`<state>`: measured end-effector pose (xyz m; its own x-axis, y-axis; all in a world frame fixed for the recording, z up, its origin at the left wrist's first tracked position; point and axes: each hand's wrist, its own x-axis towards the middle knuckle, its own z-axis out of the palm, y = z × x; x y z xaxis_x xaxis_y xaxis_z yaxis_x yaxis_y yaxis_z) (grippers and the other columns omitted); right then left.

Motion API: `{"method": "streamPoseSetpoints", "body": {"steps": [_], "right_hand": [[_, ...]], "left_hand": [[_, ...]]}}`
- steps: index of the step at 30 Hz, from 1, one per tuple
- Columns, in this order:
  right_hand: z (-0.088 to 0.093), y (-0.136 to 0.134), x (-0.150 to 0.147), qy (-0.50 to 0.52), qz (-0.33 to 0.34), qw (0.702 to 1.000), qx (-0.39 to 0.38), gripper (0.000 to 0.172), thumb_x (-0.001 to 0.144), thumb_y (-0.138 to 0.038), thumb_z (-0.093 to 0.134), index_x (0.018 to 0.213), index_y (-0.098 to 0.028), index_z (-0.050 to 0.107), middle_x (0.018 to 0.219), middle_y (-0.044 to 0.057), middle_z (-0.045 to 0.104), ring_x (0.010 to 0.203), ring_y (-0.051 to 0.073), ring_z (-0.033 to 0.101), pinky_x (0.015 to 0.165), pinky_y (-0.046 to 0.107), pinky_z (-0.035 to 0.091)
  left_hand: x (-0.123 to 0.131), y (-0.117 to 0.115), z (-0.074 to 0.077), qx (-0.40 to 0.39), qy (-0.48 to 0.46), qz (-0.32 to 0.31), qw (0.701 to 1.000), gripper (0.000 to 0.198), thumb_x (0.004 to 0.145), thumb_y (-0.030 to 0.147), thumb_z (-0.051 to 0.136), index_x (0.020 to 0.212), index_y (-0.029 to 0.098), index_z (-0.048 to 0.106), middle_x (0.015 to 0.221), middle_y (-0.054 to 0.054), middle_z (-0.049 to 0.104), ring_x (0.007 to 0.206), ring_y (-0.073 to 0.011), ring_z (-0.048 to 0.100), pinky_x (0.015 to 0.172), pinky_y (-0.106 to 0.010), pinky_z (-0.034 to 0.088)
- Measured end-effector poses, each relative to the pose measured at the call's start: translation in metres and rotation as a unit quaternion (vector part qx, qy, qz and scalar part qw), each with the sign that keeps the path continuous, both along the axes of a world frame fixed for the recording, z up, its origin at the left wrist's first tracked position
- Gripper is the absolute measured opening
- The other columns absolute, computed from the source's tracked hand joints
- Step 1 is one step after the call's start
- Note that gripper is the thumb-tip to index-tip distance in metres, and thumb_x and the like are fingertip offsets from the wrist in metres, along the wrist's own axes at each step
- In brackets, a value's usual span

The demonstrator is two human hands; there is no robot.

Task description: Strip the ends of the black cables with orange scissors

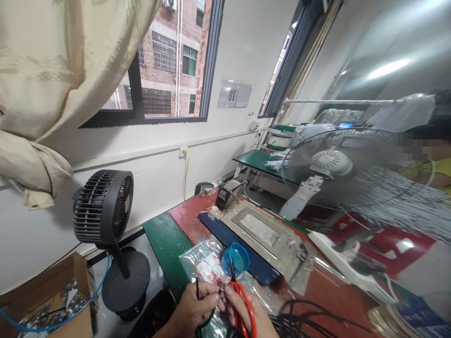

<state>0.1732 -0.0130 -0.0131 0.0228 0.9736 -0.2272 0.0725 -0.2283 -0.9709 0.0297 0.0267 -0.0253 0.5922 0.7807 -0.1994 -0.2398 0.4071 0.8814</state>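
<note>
My left hand (197,305) is closed in a pinch on a thin black cable (198,287), part of which sticks up beside the thumb. Red-handled scissors (243,300) sit in my right hand (257,314), with their dark blades pointing away from me. The fingertips of both hands meet over the bench, around something small and dark that I cannot make out. Just beyond them a blue cup (243,258) rests near a clear plastic bag (197,253). Small red scraps (214,277) are scattered on the bag.
A black pedestal fan (116,206) stands at left, above a cardboard box (66,310). A grey metal device (260,230) occupies the bench behind the cup. Black cables (303,319) lie at lower right. A large fan (331,164) and a person (440,169) are farther right.
</note>
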Motion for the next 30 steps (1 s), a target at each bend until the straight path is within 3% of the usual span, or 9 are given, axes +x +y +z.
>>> {"method": "streamPoseSetpoints", "body": {"steps": [4,9,13,18,24,27,30], "right_hand": [[0.001,-0.001,0.001,-0.006,0.020,1.000,0.021,0.050,0.074,-0.065,0.047,0.059,-0.017,0.050,0.044,-0.005,0.044,0.042,0.007,0.039,0.044,0.021,0.027],[0.002,-0.001,-0.001,0.075,0.016,0.997,-0.001,0.053,0.075,-0.065,0.045,0.057,-0.016,0.050,0.041,-0.004,0.045,0.036,0.006,0.039,0.038,0.019,0.025],[0.003,0.000,-0.004,0.139,0.000,0.990,-0.021,0.055,0.072,-0.067,0.047,0.054,-0.015,0.049,0.038,-0.004,0.044,0.029,0.004,0.036,0.031,0.018,0.020],[-0.003,0.000,-0.005,0.136,-0.013,0.990,-0.017,0.052,0.073,-0.064,0.050,0.054,-0.015,0.048,0.038,-0.005,0.044,0.029,0.004,0.037,0.030,0.016,0.022],[-0.014,0.000,0.003,0.110,0.021,0.994,-0.020,0.051,0.071,-0.065,0.051,0.058,-0.015,0.050,0.041,-0.004,0.046,0.031,0.005,0.039,0.031,0.018,0.024],[-0.014,0.000,0.006,0.091,0.036,0.995,-0.024,0.049,0.068,-0.064,0.055,0.064,-0.015,0.053,0.043,-0.004,0.046,0.035,0.006,0.040,0.034,0.018,0.028],[-0.008,0.000,0.004,0.100,0.038,0.994,-0.013,0.049,0.071,-0.064,0.052,0.064,-0.015,0.052,0.044,-0.004,0.047,0.035,0.005,0.039,0.034,0.017,0.026]], "left_hand": [[-0.002,-0.002,0.006,-0.026,0.022,-0.020,0.999,0.047,0.057,0.057,0.067,0.066,0.011,0.064,0.038,0.008,0.036,0.032,-0.0022,0.017,0.039,-0.024,0.008],[0.003,-0.003,0.011,-0.033,0.012,0.002,0.999,0.049,0.052,0.060,0.069,0.059,0.012,0.060,0.039,0.008,0.039,0.031,-0.0008,0.016,0.038,-0.024,0.005],[0.008,-0.002,0.003,-0.026,0.002,0.023,0.999,0.051,0.045,0.062,0.071,0.055,0.013,0.058,0.036,0.008,0.038,0.030,-0.0012,0.018,0.037,-0.024,0.007],[0.006,0.001,-0.005,0.007,-0.005,-0.004,1.000,0.050,0.050,0.060,0.069,0.060,0.011,0.063,0.040,0.005,0.043,0.032,-0.0016,0.021,0.039,-0.024,0.009],[0.006,0.000,0.000,0.021,-0.001,0.011,1.000,0.053,0.049,0.063,0.068,0.057,0.010,0.063,0.039,0.005,0.042,0.034,-0.0024,0.023,0.040,-0.023,0.010],[0.006,-0.001,0.000,0.022,-0.003,0.029,0.999,0.050,0.050,0.060,0.070,0.058,0.010,0.064,0.044,0.002,0.050,0.034,-0.0017,0.023,0.041,-0.022,0.015],[0.006,-0.001,-0.006,0.032,-0.007,0.037,0.999,0.045,0.055,0.054,0.070,0.062,0.010,0.066,0.050,-0.002,0.057,0.040,-0.0053,0.036,0.046,-0.022,0.025]]}}
